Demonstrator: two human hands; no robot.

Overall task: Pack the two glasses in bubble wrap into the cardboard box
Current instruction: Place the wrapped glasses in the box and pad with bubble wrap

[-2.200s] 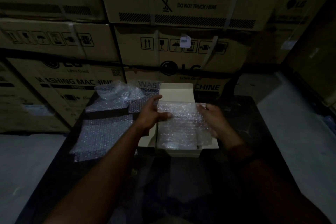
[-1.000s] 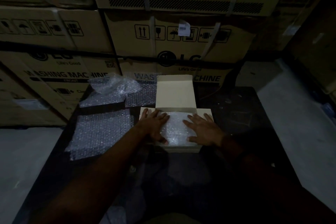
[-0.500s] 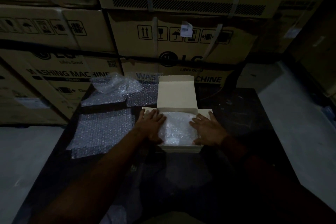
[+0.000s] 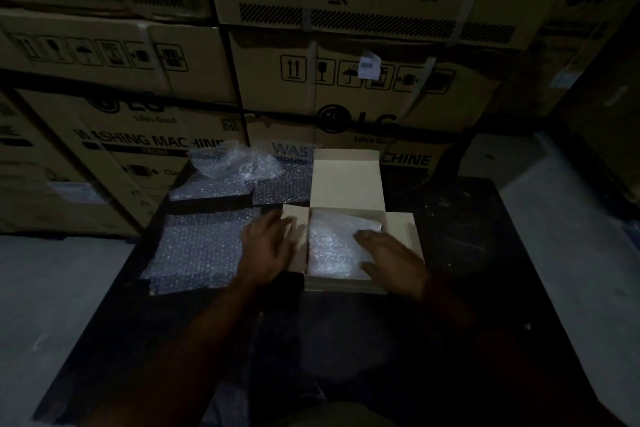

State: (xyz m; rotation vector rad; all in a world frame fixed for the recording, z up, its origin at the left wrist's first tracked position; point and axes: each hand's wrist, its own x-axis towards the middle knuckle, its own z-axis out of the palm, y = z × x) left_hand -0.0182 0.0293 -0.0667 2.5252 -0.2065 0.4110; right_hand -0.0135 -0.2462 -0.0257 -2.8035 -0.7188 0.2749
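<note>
Bubble wrap (image 4: 332,246) is lying in the cardboard box (image 4: 346,184); left grip (image 4: 270,246) and right grip (image 4: 391,253) are resting spread; folding flaps likely follows.

Dark table (image 4: 485,236), stacked cartons (image 4: 381,97) (washing machines) behind.

Pale, plain cardboard in the small open box (image 4: 346,180), matt and smooth. Clear plastic bubble wrap (image 4: 332,246) inside it, bumpy, with a soft shine. Same bubbled plastic in the flat sheet (image 4: 197,250) at the left and in the crumpled piece (image 4: 228,163) behind, more glittery at the folds. Dark tabletop (image 4: 485,236), matt, with pale scuffs and specks; material hard to tell. Brown cardboard in the large cartons (image 4: 270,87), dull, printed in black, bound with smooth strapping bands (image 4: 307,22).
</note>
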